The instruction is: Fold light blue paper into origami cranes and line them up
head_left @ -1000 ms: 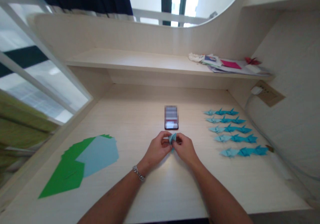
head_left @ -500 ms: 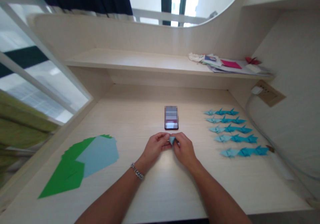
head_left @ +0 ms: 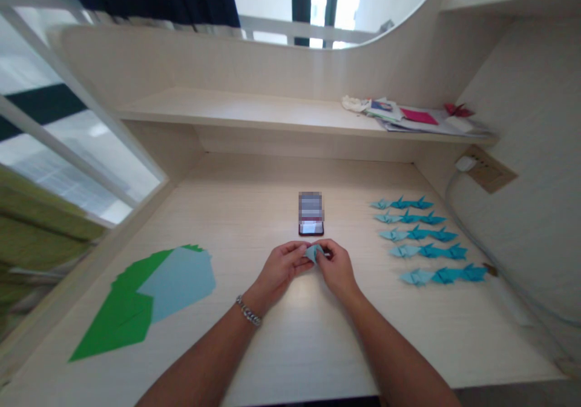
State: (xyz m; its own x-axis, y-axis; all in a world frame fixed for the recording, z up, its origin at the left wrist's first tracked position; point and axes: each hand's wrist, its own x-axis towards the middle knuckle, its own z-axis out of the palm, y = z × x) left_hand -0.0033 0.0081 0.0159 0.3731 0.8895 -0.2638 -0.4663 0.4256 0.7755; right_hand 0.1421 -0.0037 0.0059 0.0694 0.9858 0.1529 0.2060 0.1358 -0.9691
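Note:
A small folded piece of light blue paper (head_left: 313, 253) is held between both hands, just above the desk. My left hand (head_left: 284, 266) pinches its left side with thumb and fingers. On its right side, my right hand (head_left: 336, 269) grips it with the thumb in front and the fingers curled behind. Part of the paper is hidden by the fingertips. Directly beyond the hands lies a phone (head_left: 311, 214), its screen lit and blurred. Rows of folded paper cranes (head_left: 419, 233), pale to brighter blue, stand to the right.
Green paper sheets (head_left: 129, 317) fan out at the left, with light blue sheets (head_left: 184, 283) over them. A shelf (head_left: 254, 112) spans the back, bearing papers (head_left: 417, 117). On the right wall, a cable (head_left: 476, 234) runs down from a socket (head_left: 488, 168).
The folded paper has turned slightly between my fingers and shows a wider face. My right-hand fingers have shifted a little; both arms stay almost in place.

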